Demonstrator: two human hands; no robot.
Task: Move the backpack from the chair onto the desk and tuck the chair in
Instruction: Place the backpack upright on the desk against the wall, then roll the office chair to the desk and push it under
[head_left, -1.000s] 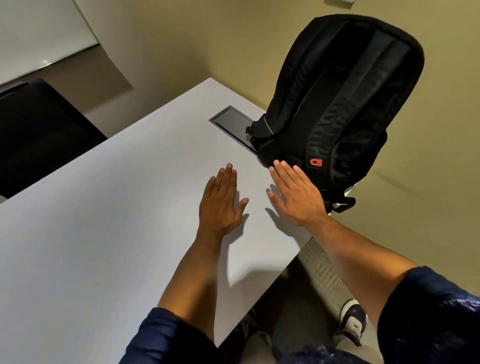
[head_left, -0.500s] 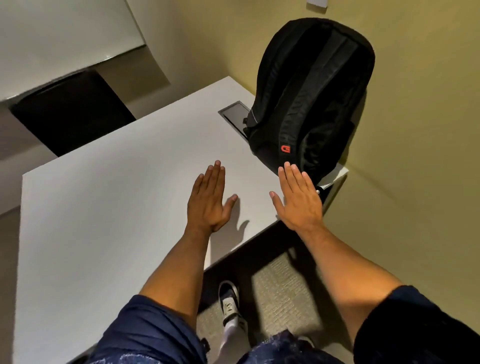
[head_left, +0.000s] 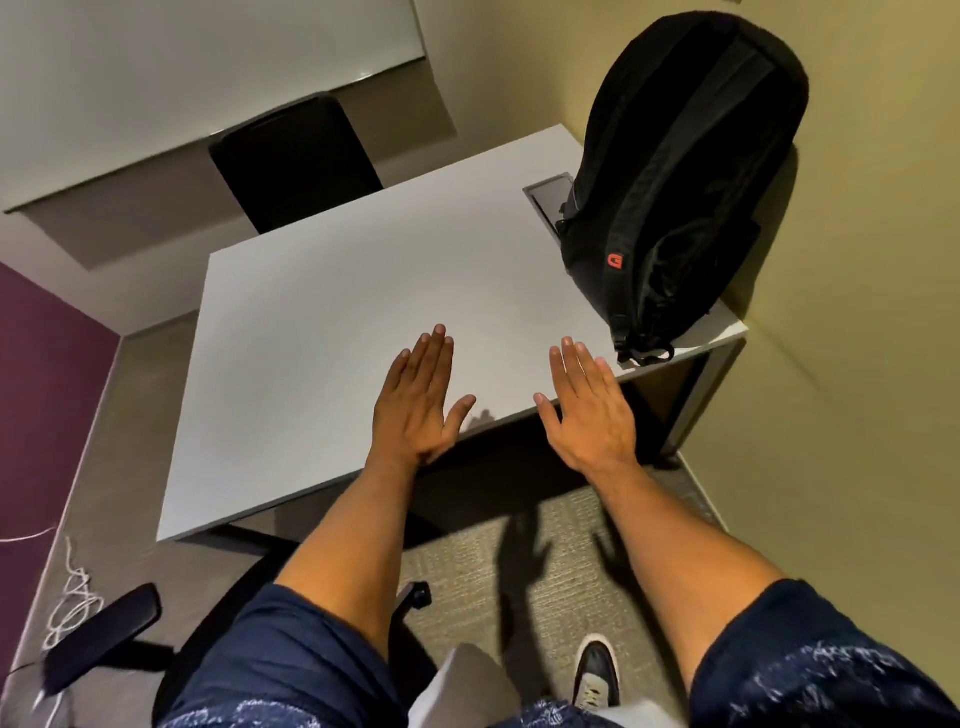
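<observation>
The backpack (head_left: 680, 176) stood upright on the far right corner of the counter (head_left: 332, 312), leaning against the yellowish wall (head_left: 857, 260) behind it. Its straps faced the camera, a small red logo showed low on one strap, and its bottom loops hung at the counter's near right edge. Part of a dark recessed panel (head_left: 545, 195) in the counter top showed just beside the bag's left side.

Both hands were held out palm down with nothing in them. The left hand (head_left: 418, 402) hovered over the counter's near edge, its grip spread flat, fingers straight and close together, thumb out to the side; whether it touched the surface could not be told. The right hand (head_left: 587, 410) was likewise flat and spread, fingers straight, lying over the near edge of the counter and apart from the backpack, which stood beyond its fingertips.

A black chair (head_left: 104, 634) with castors stood low on the left, near the person's legs, on the grey carpet (head_left: 493, 561), not under the counter. A second dark chair (head_left: 296, 161) sat at the counter's far side. A loose white cord (head_left: 72, 597) lay on the floor by the purple wall (head_left: 41, 389).
</observation>
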